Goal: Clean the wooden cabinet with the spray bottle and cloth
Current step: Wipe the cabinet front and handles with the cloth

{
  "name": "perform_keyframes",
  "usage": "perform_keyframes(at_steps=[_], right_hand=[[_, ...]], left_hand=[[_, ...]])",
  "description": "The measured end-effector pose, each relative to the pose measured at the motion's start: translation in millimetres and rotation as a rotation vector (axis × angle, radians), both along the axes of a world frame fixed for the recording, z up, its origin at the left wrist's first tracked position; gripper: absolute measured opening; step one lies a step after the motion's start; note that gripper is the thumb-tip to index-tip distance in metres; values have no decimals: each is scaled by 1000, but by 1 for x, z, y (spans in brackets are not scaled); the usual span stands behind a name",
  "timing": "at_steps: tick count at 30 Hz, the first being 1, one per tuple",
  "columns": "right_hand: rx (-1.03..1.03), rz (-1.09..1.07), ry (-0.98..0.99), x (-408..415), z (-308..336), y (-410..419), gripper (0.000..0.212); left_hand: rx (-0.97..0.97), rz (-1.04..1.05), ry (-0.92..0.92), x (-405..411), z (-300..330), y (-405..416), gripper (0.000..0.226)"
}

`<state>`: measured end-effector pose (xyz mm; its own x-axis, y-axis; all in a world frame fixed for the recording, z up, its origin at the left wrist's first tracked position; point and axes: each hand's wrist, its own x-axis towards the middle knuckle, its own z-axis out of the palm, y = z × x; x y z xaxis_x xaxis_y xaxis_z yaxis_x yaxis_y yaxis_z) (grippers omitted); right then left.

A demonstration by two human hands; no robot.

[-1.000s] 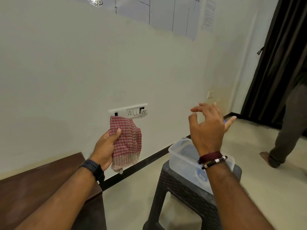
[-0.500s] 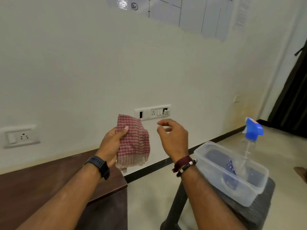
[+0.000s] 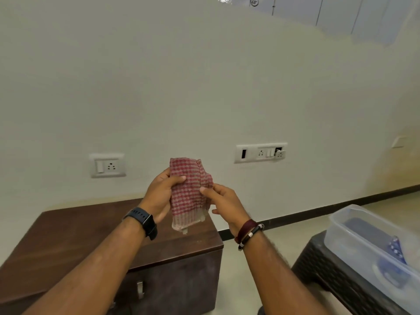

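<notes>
Red-and-white checked cloth point(image 3: 189, 192) hangs bunched between both hands, held up in front of the pale wall point(image 3: 159, 87) and above the right end of the wooden cabinet point(image 3: 109, 242). The left hand point(image 3: 160, 196) grips its left side, thumb pressed across the front of the fabric and the fingers point(image 3: 164, 172) curled behind it. The right hand point(image 3: 223, 204) pinches the right edge between thumb and forefinger, the remaining fingers loosely curled below. A dark watch point(image 3: 142, 221) sits on the left wrist, and 2 bracelets point(image 3: 248, 231) circle the right wrist.

The cabinet is dark brown, standing against the wall, with a metal handle point(image 3: 140, 289) on its front. 2 socket plates are fixed to the wall: a small one point(image 3: 107, 165) left of the cloth and a longer one point(image 3: 261, 153) to its right.

At the right edge, a clear plastic tub point(image 3: 354, 226) rests on a dark woven stool point(image 3: 318, 260). Blue items lie inside the tub, too blurred to tell whether the spray bottle is among them.
</notes>
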<state>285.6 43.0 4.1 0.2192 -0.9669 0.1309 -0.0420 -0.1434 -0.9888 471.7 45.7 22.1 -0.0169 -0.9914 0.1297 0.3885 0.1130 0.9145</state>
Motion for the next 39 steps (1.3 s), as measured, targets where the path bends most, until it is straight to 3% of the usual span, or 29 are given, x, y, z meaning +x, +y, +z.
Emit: perform_keyframes(at_steps=[5,10,14,16,18,23,28,32,39], right_hand=[[-98,66,53,33,-7,-2,26],[-258,16,264,59,-22,1,21],[-375,-13,369,78,-39,6,25],[-401,-28,406,87,-50,9,25],[-440,-68,441,95,-63,13,24],[-500,-102,438,107,-101,31,20],[-553,-44,532,110,-138,47,30],[-562,13,627,110,-164,62,37],[-400,103,662,102,-243,99,44]], left_hand=[[9,98,-94,35,-4,10,26],[67,316,-670,82,-13,19,11],[241,311,-1013,112,-26,28,39],[365,216,-987,120,-33,35,50],[454,110,-817,125,-40,46,60],[527,33,-553,133,-69,63,72],[544,61,-422,127,-103,68,45],[425,152,-609,121,-128,72,13],[243,194,-902,103,-200,110,26]])
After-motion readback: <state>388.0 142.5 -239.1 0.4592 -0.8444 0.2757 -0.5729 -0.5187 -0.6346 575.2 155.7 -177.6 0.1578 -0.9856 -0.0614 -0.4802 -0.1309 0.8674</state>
